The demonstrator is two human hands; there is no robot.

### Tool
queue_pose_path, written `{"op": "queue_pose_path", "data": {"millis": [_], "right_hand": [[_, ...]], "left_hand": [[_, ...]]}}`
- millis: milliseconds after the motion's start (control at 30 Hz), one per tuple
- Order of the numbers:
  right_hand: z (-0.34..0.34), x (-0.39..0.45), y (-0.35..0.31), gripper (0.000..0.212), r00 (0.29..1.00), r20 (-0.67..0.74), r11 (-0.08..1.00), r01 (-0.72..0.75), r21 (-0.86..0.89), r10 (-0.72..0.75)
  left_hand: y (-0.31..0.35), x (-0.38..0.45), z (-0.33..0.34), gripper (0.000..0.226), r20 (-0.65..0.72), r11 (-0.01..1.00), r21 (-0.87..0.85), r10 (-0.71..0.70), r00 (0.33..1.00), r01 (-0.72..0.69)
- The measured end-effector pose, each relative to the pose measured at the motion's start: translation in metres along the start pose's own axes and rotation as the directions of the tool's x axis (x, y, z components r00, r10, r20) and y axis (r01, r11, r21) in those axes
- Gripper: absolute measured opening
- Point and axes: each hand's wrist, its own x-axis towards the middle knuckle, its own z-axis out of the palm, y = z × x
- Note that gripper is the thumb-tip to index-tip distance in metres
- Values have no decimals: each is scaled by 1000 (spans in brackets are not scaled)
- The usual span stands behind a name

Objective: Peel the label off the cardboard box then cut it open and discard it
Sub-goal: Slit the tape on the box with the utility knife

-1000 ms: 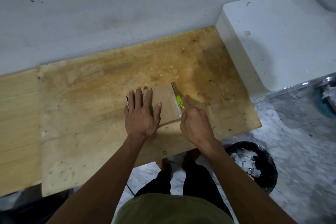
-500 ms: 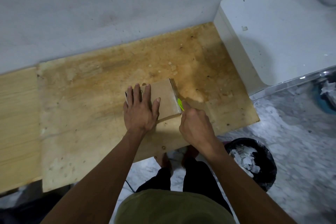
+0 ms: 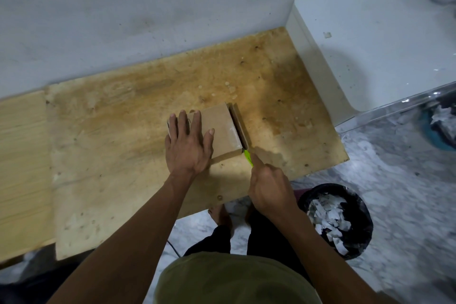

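A small brown cardboard box (image 3: 222, 128) lies flat on the stained plywood board (image 3: 123, 131). My left hand (image 3: 188, 145) rests flat on the box's left half, fingers spread, pressing it down. My right hand (image 3: 270, 186) is closed around a bright green cutter (image 3: 248, 157), whose tip sits at the box's near right corner. A dark slit runs along the box's right edge, and a narrow flap (image 3: 240, 124) stands apart from the top panel there.
A black bin (image 3: 336, 219) holding torn white paper stands on the marble floor at the lower right. A white block (image 3: 370, 39) borders the board on the right, a grey wall (image 3: 148, 20) lies behind, and lighter wood (image 3: 22, 155) adjoins at left.
My right hand has drawn the green cutter toward me along the box's right edge, from the far part to the near corner. A slit has appeared there. The left hand stays put.
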Motion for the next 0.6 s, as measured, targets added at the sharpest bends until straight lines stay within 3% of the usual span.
{"op": "queue_pose_path", "data": {"millis": [300, 500, 600], "right_hand": [[-7, -11, 6, 50, 993, -120, 992, 22, 124, -7], [-36, -7, 8, 24, 961, -211, 950, -113, 291, 179], [-44, 12, 13, 19, 920, -216, 871, -205, 447, 327]], "left_hand": [[0, -1, 0, 62, 4, 1000, -7, 2, 1000, -2], [-1, -1, 0, 63, 4, 1000, -2, 11, 1000, -11], [-2, -1, 1, 63, -4, 1000, -2, 17, 1000, -17]]}}
